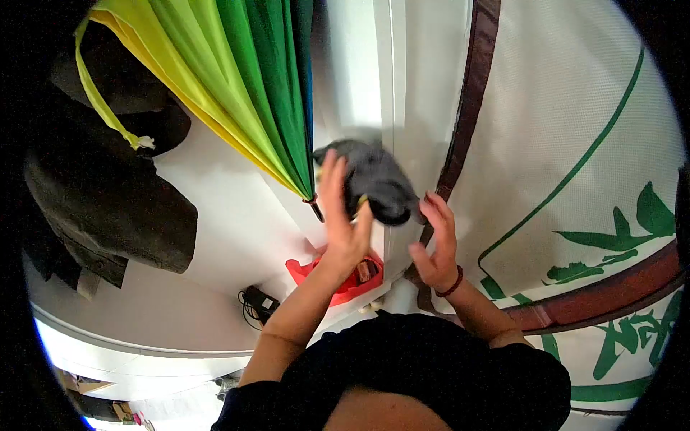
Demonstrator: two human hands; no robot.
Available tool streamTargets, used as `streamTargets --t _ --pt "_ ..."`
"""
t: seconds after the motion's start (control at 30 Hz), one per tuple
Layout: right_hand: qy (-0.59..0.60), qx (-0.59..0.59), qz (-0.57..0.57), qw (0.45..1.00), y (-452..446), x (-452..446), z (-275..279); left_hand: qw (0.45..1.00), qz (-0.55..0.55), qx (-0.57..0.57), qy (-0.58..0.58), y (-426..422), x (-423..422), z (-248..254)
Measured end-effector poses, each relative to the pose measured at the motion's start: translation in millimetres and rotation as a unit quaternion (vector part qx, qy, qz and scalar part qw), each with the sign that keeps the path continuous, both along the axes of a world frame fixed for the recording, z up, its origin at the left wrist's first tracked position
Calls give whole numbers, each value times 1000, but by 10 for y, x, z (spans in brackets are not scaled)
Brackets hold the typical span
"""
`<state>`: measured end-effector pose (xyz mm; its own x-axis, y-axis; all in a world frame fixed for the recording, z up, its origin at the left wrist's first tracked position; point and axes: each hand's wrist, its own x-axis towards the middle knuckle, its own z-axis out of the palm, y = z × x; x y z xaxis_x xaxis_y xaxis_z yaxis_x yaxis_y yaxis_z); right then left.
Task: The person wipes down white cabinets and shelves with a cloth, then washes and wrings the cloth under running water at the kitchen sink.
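A dark grey soft cloth item, rounded and blurred, is in front of me near the white wall; its exact kind is unclear. My left hand is up at its left side, with thumb and fingers spread and partly overlapping it. At the item's lower right edge, the fingertips of my right hand are close to it or touching; which one I cannot tell. That hand's thumb stands apart from its fingers, and a dark red bracelet circles the wrist. I see neither hand closed around the cloth.
A folded umbrella in yellow, green and blue hangs point down at upper left. Dark clothing hangs farther left. Below are a red container and a black adapter with cable. A white mesh curtain with brown edging stands right.
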<state>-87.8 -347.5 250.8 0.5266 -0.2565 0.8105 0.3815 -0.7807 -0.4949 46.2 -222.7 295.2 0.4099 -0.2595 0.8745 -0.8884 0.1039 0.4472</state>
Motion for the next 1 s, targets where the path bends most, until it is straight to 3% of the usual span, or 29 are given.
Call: streamTargets --t 0.07,0.2,0.27,0.33,0.37,0.4,0.47,0.53,0.6,0.7,0.87,0.93,1.0 --pt "-8 -70 -35 997 64 61 118 999 -6 50 7 -385 -32 -155" --pt "96 3 17 995 5 246 -110 991 57 51 -107 -493 174 -585" --pt "67 -7 3 998 19 343 -49 988 76 32 -133 -508 228 -613" --pt "70 -3 -7 998 -109 528 129 981 121 1 -151 -627 241 -300" --pt "-1 -43 -16 999 -177 610 286 976 140 -18 -167 -689 291 -121" --pt "-72 -82 -26 994 -249 690 496 973 136 -43 -182 -736 326 124" --pt "-78 -102 -44 991 -330 755 952 967 118 -81 -209 -783 390 682" --pt "-189 -105 -30 976 -396 882 1326 958 102 -122 -237 -814 427 1171" --pt "-241 -88 -12 966 -441 941 1460 960 76 -126 -238 -779 428 1363" --pt "-195 -63 -47 978 -402 933 1071 965 90 -80 -235 -671 415 1073" --pt "-56 -36 -81 994 -219 708 -606 993 43 82 -68 -371 187 -640" --pt "14 -33 -70 997 -115 503 -646 995 -3 102 -2 -274 153 -933" --pt "30 -19 -59 998 -94 451 -472 995 -15 96 -8 -253 202 -846"
